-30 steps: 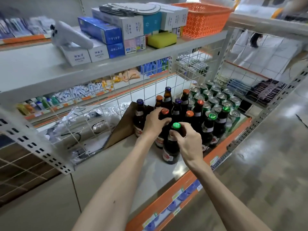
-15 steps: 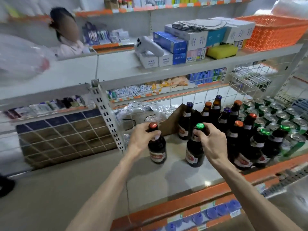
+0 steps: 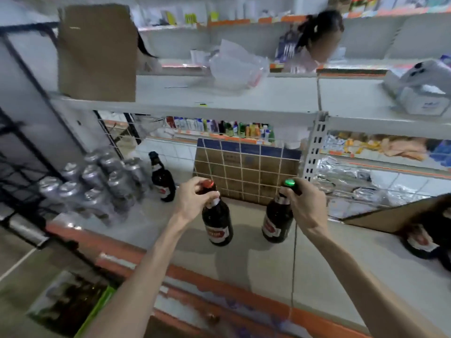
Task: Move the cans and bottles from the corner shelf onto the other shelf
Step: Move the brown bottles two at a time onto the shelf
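The left hand (image 3: 192, 203) was curled round the neck of a red-capped bottle (image 3: 217, 225), fingers closed just under the cap. The right hand (image 3: 306, 206) gripped the neck of a green-capped bottle (image 3: 278, 223) the same way, with the cap showing above the knuckles. Both brown bottles hung upright, near each other but apart, low over the grey shelf (image 3: 244, 262). Blur made it impossible to tell whether their bases touched it.

Further left on that shelf stood a cluster of silver cans (image 3: 97, 184), and just beside them a dark-capped bottle (image 3: 162, 181). At the far right edge, beyond a leaning cardboard sheet (image 3: 395, 213), more bottles (image 3: 419, 240) waited on the corner shelf.

The step in hand looked like the carry itself, with two bottles on their way to the group on the left. The next move would likely call for lowering both beside the dark-capped bottle, upright and clear of the cans, then letting go of the necks. With bottles left in the corner, the task seemed only partly done.
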`<state>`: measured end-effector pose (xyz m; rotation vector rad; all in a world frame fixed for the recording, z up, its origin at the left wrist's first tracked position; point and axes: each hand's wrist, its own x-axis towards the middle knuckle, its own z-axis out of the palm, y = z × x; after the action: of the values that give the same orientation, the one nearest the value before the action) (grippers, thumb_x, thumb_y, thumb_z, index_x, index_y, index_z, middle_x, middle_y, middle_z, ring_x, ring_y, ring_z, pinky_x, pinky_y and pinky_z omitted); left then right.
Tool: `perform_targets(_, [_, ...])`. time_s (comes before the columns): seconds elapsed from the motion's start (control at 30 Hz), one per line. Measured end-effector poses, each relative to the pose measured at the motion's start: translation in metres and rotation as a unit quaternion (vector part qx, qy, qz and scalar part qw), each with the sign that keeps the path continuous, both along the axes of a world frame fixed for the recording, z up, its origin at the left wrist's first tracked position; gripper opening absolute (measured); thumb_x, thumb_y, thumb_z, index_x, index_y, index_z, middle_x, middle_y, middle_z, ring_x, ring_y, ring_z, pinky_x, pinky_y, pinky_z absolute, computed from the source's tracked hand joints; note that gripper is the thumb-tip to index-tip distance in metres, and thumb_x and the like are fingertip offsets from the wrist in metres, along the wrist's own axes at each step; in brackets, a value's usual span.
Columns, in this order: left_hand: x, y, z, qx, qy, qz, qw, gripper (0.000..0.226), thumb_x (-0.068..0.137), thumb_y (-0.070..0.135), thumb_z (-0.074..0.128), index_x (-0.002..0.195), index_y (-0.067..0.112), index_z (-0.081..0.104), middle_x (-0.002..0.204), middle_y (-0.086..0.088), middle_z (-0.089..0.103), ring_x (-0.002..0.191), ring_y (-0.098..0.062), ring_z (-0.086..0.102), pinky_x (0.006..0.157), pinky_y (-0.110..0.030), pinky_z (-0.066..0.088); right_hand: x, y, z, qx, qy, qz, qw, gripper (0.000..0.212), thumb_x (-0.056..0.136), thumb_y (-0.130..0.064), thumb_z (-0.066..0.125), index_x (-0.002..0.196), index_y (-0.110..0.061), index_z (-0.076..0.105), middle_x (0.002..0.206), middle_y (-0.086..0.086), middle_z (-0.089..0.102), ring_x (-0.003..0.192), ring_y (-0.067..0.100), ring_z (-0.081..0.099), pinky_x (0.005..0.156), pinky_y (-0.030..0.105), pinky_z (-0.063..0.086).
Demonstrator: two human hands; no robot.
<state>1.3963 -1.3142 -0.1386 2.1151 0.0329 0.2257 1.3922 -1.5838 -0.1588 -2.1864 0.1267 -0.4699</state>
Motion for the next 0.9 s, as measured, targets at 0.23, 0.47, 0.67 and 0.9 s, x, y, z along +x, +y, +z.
perform_targets(0.23, [0.007,0.128,-0.01,-0.018,0.018,0.07,0.997,0.033,0.076,0.011,0.085,0.105,0.008,0.071,0.096,-0.001,0.075,0.085,-0.001,0.069,0.066,-0.004,0.048,0.045,0.135,-0.008,0.05,0.034,0.063,0.996,0.011,0.086,-0.02,0.072,0.089,-0.01,0.068,0.085,0.001,0.069,0.079,0.02,0.064,0.07,0.032,0.049])
perform_targets(0.47, [0.031,0.207,-0.023,-0.019,0.028,0.082,0.996,0.034,0.077,0.013,0.085,0.108,0.01,0.069,0.096,0.002,0.074,0.081,0.007,0.067,0.064,-0.004,0.047,0.073,0.223,-0.011,0.089,0.049,0.109,0.989,0.004,0.089,-0.012,0.068,0.092,-0.015,0.069,0.087,-0.003,0.069,0.081,0.012,0.063,0.069,0.022,0.045])
perform_targets(0.67, [0.036,0.245,-0.037,-0.033,0.048,0.087,0.995,0.034,0.078,0.013,0.084,0.108,0.01,0.069,0.092,-0.002,0.076,0.084,-0.014,0.073,0.067,-0.012,0.052,0.099,0.278,-0.021,0.102,0.062,0.145,0.982,0.006,0.088,-0.012,0.067,0.092,-0.015,0.069,0.086,-0.004,0.071,0.078,0.008,0.065,0.063,0.012,0.046])
perform_targets(0.9, [0.033,0.268,-0.04,-0.037,0.061,0.089,0.993,0.032,0.078,0.012,0.084,0.107,0.012,0.069,0.088,0.008,0.073,0.073,0.009,0.067,0.062,-0.004,0.046,0.12,0.332,-0.032,0.086,0.075,0.191,0.975,0.011,0.089,-0.018,0.067,0.1,-0.021,0.068,0.087,-0.012,0.069,0.075,-0.006,0.063,0.07,0.022,0.049])
